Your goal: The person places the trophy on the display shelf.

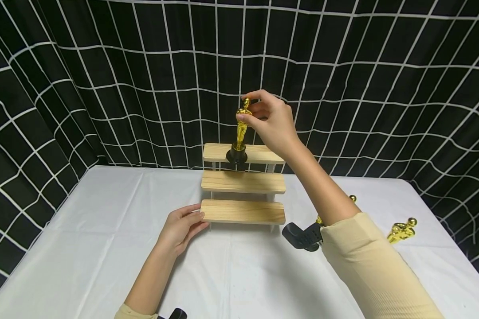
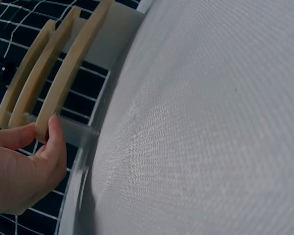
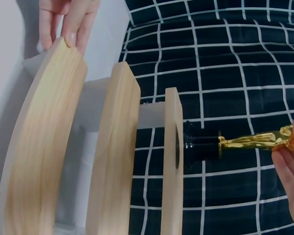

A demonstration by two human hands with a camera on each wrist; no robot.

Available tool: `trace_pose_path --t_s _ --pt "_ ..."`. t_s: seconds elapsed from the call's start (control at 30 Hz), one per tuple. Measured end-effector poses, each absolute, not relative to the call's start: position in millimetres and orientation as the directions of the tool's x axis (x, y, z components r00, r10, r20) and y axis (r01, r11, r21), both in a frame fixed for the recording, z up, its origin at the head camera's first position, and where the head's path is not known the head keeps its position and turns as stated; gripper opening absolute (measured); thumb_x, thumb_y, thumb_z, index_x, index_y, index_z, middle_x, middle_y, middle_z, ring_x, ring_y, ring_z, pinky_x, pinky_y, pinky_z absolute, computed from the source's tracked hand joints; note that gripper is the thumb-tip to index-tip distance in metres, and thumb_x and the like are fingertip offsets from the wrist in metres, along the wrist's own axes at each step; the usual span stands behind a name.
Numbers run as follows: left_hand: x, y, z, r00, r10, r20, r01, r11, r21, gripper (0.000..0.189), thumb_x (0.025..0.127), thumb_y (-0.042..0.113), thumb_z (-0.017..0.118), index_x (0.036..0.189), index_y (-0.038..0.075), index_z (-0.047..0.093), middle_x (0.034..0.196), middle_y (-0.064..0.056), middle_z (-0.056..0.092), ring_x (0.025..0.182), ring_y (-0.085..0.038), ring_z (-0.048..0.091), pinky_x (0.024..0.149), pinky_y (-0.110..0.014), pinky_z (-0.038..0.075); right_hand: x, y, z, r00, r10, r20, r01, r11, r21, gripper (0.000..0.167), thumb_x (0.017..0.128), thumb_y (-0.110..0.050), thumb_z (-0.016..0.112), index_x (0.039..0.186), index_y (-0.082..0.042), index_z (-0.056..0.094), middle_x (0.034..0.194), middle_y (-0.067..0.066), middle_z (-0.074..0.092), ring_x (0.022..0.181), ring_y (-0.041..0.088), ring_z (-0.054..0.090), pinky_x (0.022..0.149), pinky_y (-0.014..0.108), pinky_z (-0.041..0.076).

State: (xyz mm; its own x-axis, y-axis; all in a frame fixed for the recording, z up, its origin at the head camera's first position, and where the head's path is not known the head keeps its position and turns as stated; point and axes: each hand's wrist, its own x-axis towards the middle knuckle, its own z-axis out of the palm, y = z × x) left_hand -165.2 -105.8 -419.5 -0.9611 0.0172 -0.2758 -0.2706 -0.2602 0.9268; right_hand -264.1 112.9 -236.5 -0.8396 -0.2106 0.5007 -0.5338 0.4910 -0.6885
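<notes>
The left hand (image 1: 178, 228) pinches the near shelf (image 1: 243, 212), perhaps steadying it, while the right hand (image 1: 274, 122) pinches the gold statuette (image 1: 241, 130) high, leaving its base (image 1: 237, 155) free by the far shelf (image 1: 263, 153).

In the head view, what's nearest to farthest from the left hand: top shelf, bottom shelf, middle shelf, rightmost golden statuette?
1. Bottom shelf: left hand pinches its left end.
2. Middle shelf: one step up.
3. Top shelf: at the back.
4. Rightmost golden statuette: across the table.

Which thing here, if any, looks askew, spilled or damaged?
Nothing plainly odd: the wooden shelves look level and undamaged, the white tablecloth shows no spill. At most, the held statuette leans slightly off vertical.
</notes>
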Motion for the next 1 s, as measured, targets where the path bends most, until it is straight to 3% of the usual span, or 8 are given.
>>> trace_pose_path --t_s 0.13,1.0 --pt "-165.5 -106.3 -420.0 -0.961 0.018 -0.275 -0.270 -0.257 0.928 0.047 0.105 -0.010 0.053 0.149 -0.019 0.041 0.127 -0.027 0.055 0.092 -0.011 0.068 0.089 -0.022 0.066 -270.0 106.6 -233.9 -0.838 -0.217 0.501 -0.537 0.494 -0.684 0.039 0.098 -0.010 0.077 0.134 -0.002 0.065 0.115 0.017 0.076 0.106 0.027 0.073 0.093 0.039 0.065" --pt "-167.2 -107.5 -421.3 -0.958 0.020 -0.287 -0.282 -0.260 0.924 0.047 0.104 -0.010 0.053 0.149 -0.019 0.043 0.127 -0.028 0.055 0.091 -0.011 0.069 0.088 -0.020 0.066 -293.0 88.0 -238.8 -0.886 -0.201 0.417 -0.455 0.548 -0.702 0.044 0.100 -0.013 0.074 0.142 -0.007 0.061 0.117 0.019 0.074 0.107 0.029 0.072 0.096 0.039 0.065"
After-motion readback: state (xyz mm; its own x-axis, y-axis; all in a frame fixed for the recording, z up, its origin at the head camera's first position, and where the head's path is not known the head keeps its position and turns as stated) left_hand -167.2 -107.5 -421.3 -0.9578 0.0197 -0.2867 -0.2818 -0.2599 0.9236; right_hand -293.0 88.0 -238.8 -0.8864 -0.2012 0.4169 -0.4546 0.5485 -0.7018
